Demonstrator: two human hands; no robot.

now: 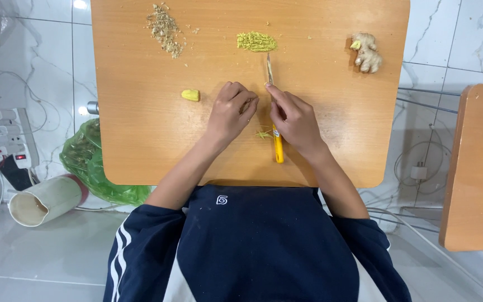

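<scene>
My right hand (293,120) grips a knife with a yellow handle (278,149); its blade (269,70) points away from me toward a small heap of finely chopped yellow-green ginger (256,41). My left hand (230,111) rests beside it on the wooden table (141,140), fingers curled over something small that I cannot make out. A few thin ginger shreds (263,134) lie between the hands. A peeled ginger chunk (190,95) sits left of my left hand.
A pile of brownish ginger peelings (165,29) lies at the far left of the table. A whole ginger root (366,51) sits at the far right. On the floor left are a green plastic bag (93,162), a tipped cup (46,199) and a power strip (6,134). Another wooden table (476,168) stands right.
</scene>
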